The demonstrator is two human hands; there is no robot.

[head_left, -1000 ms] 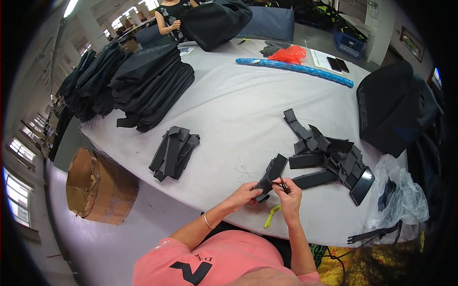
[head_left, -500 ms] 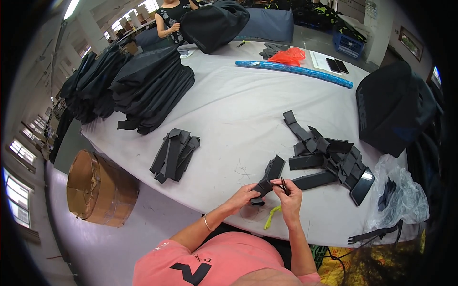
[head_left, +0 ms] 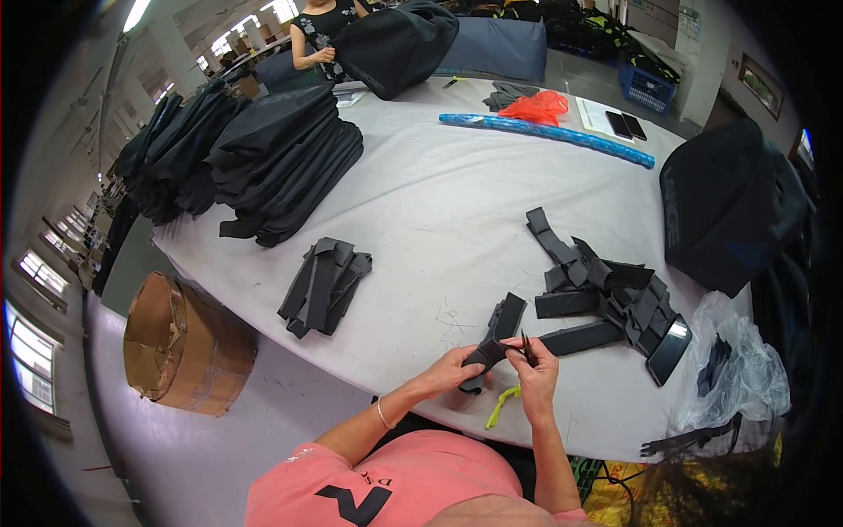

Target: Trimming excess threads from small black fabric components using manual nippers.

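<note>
At the left, a round brown cardboard tub (head_left: 219,360) stands on the floor (head_left: 272,457); just past it, tall heaps of dark cloth (head_left: 285,171) sit on the far left of the white tabletop (head_left: 413,220); nearer, a small pile of dark strips (head_left: 325,285) lies flat; far off, a person (head_left: 320,39) holds a big black bag (head_left: 395,44).

In the near middle are the two hands; the left hand (head_left: 450,371) grips the bottom part of one dark strip (head_left: 507,314), which slants up over the tabletop; a bright yellow-green strap (head_left: 500,409) lies just under it; the right hand (head_left: 538,376) pinches a small, dark, pointy tool (head_left: 527,346) close beside the strip; whether the tool touches it is too small to tell.

Far behind lie a red plastic bag (head_left: 537,107) and a long blue roll (head_left: 549,140); to the right, a messy heap of dark strips (head_left: 606,285) touches a shiny black slab (head_left: 669,353); last come a large black bag (head_left: 724,202) and, nearer, a clear plastic bag (head_left: 751,378).
</note>
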